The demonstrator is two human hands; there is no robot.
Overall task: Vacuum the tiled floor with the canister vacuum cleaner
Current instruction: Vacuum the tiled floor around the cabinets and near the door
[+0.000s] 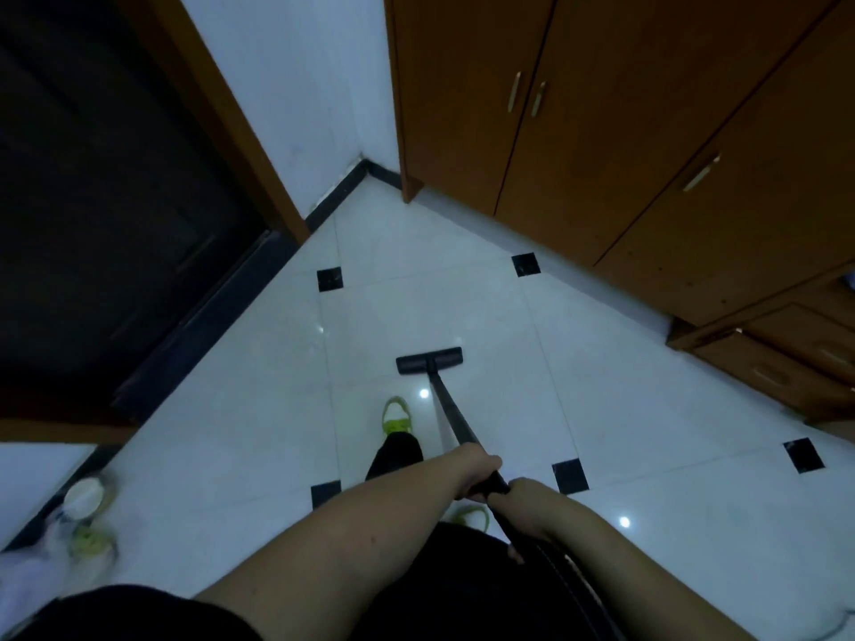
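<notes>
A black vacuum wand [448, 409] runs from my hands down to a flat black floor head [429, 360] resting on the white tiled floor [259, 409]. My left hand [476, 469] grips the wand higher toward the head. Just behind it, my right hand [525, 501] grips the wand near the dark hose [562, 571], which curves back under my right arm. The canister itself is out of view. My foot in a yellow-green and white shoe [397, 416] stands just left of the wand.
Brown wooden cabinets [624, 131] line the right side, with low drawers [786, 358] jutting out. A dark door [102, 201] with a dark threshold stands at left. Another person's blurred shoes [88, 515] are at the lower left. Small black inset tiles [329, 279] dot the floor.
</notes>
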